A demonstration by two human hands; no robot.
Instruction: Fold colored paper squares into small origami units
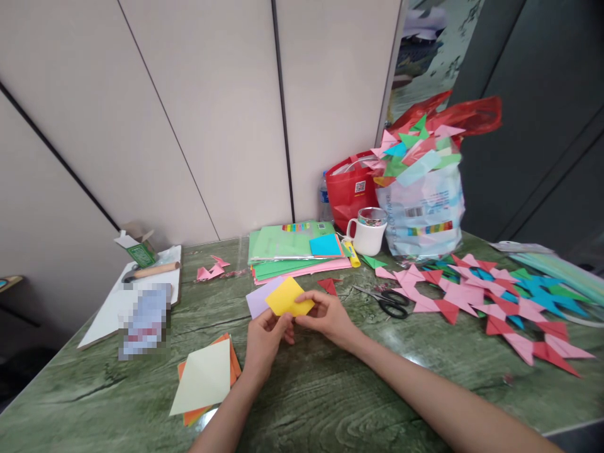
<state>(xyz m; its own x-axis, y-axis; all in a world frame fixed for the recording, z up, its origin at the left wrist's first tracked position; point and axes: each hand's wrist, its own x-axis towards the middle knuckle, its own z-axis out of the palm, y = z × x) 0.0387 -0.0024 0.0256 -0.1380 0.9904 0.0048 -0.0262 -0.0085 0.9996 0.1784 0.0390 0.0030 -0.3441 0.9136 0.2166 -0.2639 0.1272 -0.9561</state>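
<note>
Both my hands hold a yellow square of paper just above the green table. My left hand pinches its near lower edge. My right hand grips its right side. A lilac sheet lies flat right behind the yellow one. Near my left forearm sits a small pile of sheets, pale yellow on top of orange ones.
A stack of coloured paper lies behind my hands, with a white mug and black scissors to the right. Several folded paper stars cover the right side. Two bags hold more folded pieces. A white board lies left.
</note>
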